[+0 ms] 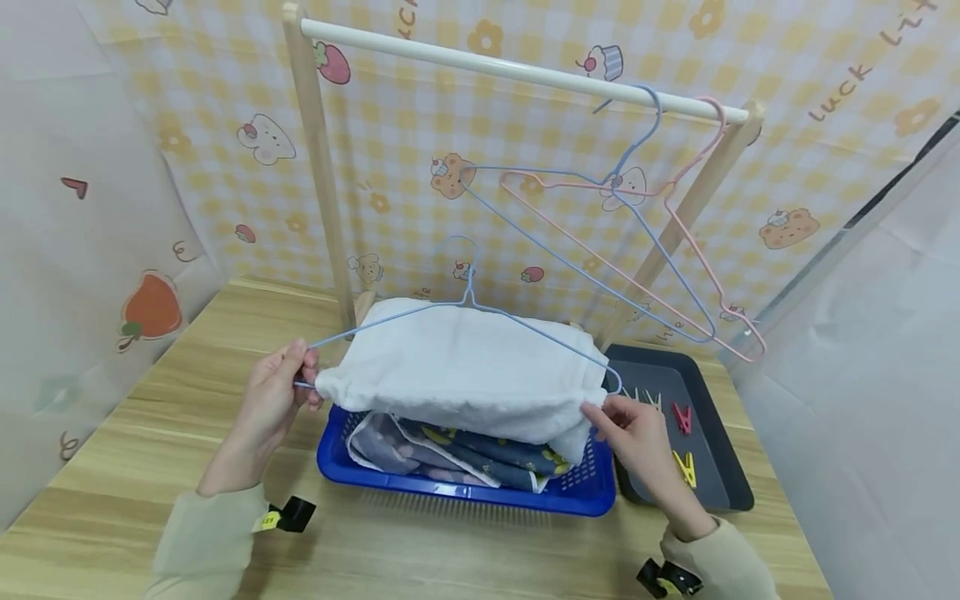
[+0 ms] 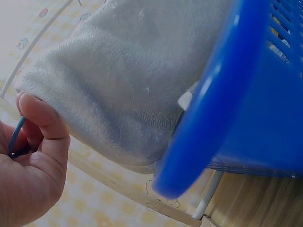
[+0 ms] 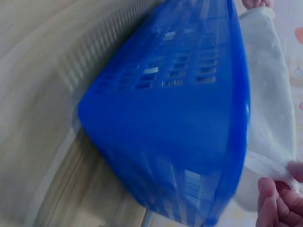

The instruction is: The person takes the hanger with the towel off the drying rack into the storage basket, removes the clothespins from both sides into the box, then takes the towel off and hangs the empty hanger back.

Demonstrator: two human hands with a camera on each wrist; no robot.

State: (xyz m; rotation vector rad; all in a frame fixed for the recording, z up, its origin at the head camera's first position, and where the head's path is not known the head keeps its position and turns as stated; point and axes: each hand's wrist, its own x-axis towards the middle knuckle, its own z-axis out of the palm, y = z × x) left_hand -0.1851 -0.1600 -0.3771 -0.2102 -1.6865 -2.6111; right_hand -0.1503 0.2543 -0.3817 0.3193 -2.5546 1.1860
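Note:
A white towel is draped over the bottom bar of a blue wire hanger, whose shoulders lie across it. The left hand grips the hanger's left end beside the towel's left edge; in the left wrist view the blue wire passes through the curled fingers. At the other end, the right hand pinches the towel's right edge near the hanger's corner. Below the towel stands a blue plastic basket holding patterned folded cloths. Most of the bottom bar is hidden by the towel.
Behind the basket rises a wooden rack with a white rail. A second blue hanger and a pink hanger hang at its right. A dark tray to the right holds several pegs, including a red peg and a yellow peg.

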